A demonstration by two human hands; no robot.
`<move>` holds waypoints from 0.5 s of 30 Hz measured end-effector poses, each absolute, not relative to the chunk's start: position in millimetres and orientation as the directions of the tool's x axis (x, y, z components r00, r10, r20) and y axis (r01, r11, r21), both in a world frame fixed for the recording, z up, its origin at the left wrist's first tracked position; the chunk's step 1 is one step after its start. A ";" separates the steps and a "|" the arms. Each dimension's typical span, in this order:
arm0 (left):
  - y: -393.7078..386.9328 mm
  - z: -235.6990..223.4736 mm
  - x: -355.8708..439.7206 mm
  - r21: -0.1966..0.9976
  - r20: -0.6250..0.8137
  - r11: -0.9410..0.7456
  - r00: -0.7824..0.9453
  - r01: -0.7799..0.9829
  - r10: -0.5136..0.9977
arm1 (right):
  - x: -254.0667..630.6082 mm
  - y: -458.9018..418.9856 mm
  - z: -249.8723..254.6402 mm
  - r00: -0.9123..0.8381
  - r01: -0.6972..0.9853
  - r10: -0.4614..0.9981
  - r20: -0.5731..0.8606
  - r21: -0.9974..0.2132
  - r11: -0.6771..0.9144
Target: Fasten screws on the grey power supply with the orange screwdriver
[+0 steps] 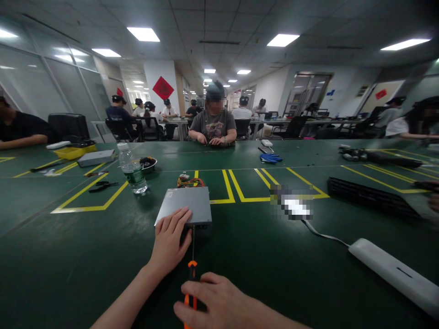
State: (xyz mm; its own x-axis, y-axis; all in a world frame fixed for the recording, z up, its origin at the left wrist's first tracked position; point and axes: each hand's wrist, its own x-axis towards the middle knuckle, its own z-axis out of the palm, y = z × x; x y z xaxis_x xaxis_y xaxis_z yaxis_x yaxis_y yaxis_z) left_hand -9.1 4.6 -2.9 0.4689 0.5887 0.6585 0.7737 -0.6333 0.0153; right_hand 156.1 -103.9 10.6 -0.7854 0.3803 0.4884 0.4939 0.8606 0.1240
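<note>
A silver metal power supply unit (185,203) lies on the green table, with a bundle of coloured wires (192,182) at its far side. My left hand (171,235) grips its near left corner, fingers over the top and thumb against the near face. In my right hand (216,301) is a screwdriver (192,269) with an orange and black handle. Its long shaft points away from me, and the tip meets the near face of the unit, beside my left thumb. Whether the tip sits in a screw cannot be made out.
Left of the unit stands a water bottle (133,171), with a metal bowl (149,164) behind it. A blurred-out device (295,206) on a cable joins a white power strip (394,274). A black keyboard (370,197) lies right. A person (214,123) sits opposite.
</note>
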 end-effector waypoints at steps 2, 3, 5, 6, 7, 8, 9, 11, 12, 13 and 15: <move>4.6 -2.5 -8.8 0.012 0.666 -0.634 0.466 0.774 0.582 | 156.9 -104.3 9.6 -0.780 0.490 0.370 0.504 0.125 0.863; 4.5 -2.4 -8.6 0.013 0.665 -0.633 0.466 0.774 0.583 | 157.1 -104.5 8.0 -0.776 0.495 0.380 0.503 0.112 0.862; 4.2 -2.1 -8.1 0.016 0.660 -0.632 0.466 0.775 0.589 | 156.8 -105.1 3.8 -0.758 0.511 0.410 0.507 0.071 0.857; 3.9 -1.9 -7.7 0.020 0.657 -0.633 0.467 0.774 0.591 | 156.5 -105.5 1.9 -0.747 0.518 0.424 0.513 0.048 0.854; 3.6 -1.7 -7.3 0.024 0.659 -0.635 0.466 0.772 0.591 | 156.1 -106.0 0.8 -0.735 0.522 0.435 0.520 0.024 0.853; 3.1 -1.4 -6.9 0.031 0.659 -0.633 0.460 0.774 0.595 | 155.7 -106.7 0.5 -0.724 0.526 0.447 0.525 0.001 0.850; 2.7 -1.0 -6.6 0.041 0.659 -0.630 0.453 0.776 0.601 | 155.3 -107.4 1.1 -0.717 0.531 0.462 0.522 -0.021 0.847; 1.8 -0.2 -6.0 0.062 0.651 -0.625 0.443 0.778 0.616 | 154.4 -109.1 4.5 -0.712 0.534 0.487 0.506 -0.061 0.843; 1.4 0.2 -5.9 0.067 0.644 -0.625 0.445 0.777 0.622 | 154.0 -109.7 6.6 -0.714 0.536 0.496 0.494 -0.070 0.841; 1.1 0.5 -5.8 0.071 0.647 -0.629 0.444 0.775 0.620 | 153.6 -110.2 8.3 -0.715 0.537 0.493 0.496 -0.062 0.841; 0.5 1.1 -5.9 0.084 0.642 -0.625 0.437 0.776 0.629 | 152.8 -110.2 9.6 -0.713 0.533 0.470 0.521 -0.035 0.846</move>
